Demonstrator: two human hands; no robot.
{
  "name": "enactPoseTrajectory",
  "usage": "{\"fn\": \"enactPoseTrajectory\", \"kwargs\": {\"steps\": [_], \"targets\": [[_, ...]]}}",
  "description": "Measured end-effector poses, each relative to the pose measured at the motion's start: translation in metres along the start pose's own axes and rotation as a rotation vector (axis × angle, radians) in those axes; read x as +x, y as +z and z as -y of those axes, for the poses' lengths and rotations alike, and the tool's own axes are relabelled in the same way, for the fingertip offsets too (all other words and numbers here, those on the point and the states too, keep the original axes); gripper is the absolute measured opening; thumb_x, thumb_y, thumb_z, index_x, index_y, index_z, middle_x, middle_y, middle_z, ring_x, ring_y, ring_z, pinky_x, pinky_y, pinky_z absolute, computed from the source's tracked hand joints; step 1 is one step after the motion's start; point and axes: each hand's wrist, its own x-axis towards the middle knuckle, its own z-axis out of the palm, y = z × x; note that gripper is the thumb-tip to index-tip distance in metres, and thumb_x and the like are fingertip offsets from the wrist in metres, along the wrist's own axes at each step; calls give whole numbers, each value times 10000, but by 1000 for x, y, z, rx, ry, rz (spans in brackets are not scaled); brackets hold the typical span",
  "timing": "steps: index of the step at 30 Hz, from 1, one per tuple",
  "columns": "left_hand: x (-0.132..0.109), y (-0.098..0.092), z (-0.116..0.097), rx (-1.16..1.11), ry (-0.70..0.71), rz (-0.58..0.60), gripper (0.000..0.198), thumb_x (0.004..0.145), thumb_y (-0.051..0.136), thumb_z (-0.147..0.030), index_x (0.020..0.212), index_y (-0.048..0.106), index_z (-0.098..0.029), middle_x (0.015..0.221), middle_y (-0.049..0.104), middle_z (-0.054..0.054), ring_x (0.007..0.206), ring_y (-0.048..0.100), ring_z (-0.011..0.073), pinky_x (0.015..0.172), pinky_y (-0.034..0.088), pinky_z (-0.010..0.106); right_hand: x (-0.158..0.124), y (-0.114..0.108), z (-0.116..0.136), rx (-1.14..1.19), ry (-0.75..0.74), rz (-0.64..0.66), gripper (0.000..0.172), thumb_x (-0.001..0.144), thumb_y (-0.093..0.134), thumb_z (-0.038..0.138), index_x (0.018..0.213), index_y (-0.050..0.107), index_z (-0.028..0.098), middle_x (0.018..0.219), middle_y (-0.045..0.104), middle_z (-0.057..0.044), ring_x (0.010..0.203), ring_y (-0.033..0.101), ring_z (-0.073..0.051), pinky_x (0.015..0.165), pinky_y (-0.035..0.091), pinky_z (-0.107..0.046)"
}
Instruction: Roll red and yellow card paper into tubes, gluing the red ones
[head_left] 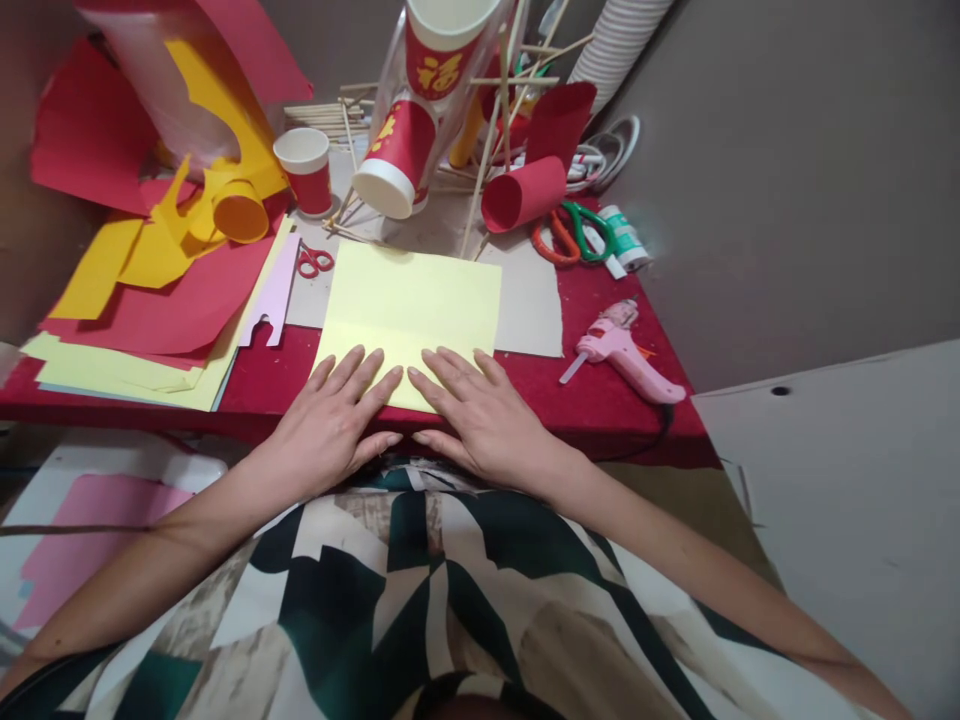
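Note:
A pale yellow sheet of paper (pixel 412 300) lies in front of me, partly over a grey board (pixel 531 305) on the red tablecloth. My left hand (pixel 334 415) rests flat across the sheet's near left corner, fingers stretched out. On the near right part, my right hand (pixel 480 410) lies the same way with its fingers spread. Both thumbs point inward below the sheet's near edge, close to each other but apart. Neither hand holds anything. Small red-handled scissors (pixel 313 262) and a pale lilac paper piece with a notch (pixel 271 292) lie left of the sheet.
Coloured papers (pixel 180 300) are piled at left. Behind the sheet stand a paper cup (pixel 304 170), red cups in a clear sleeve (pixel 401 150) and thin wooden sticks (pixel 487 150). A red paper tube (pixel 525 195), scissors (pixel 592 232) and a pink glue gun (pixel 626 355) sit at right.

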Motion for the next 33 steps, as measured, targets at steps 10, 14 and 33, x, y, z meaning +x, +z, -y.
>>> {"fn": "enactPoseTrajectory", "kwargs": {"steps": [10, 14, 33], "targets": [[-31, 9, 10, 35, -63, -159, 564, 1017, 480, -449, 1518, 444, -194, 1584, 450, 182, 1488, 387, 359, 1173, 355, 533, -22, 0, -12, 9, 63, -45, 638, 1005, 359, 617, 1508, 469, 241, 1601, 439, -154, 1496, 377, -345, 1180, 320, -602], [-37, 7, 4, 10, -102, -184, 515, 1003, 518, -398, 1478, 495, -199, 1526, 520, 189, 1418, 470, 364, 1102, 412, 520, -30, 2, -14, 11, 74, -69, 621, 1016, 350, 592, 1507, 470, 229, 1592, 447, -170, 1479, 401, -346, 1171, 327, -609], [-23, 45, -1, 95, -26, -568, 375, 946, 602, -233, 1317, 598, -289, 1356, 690, 86, 1295, 620, 267, 1050, 451, 424, -38, -5, -9, 506, 426, -475, 578, 934, 619, 421, 1480, 488, 283, 1094, 765, -58, 1031, 703, -259, 951, 539, -469]]}}
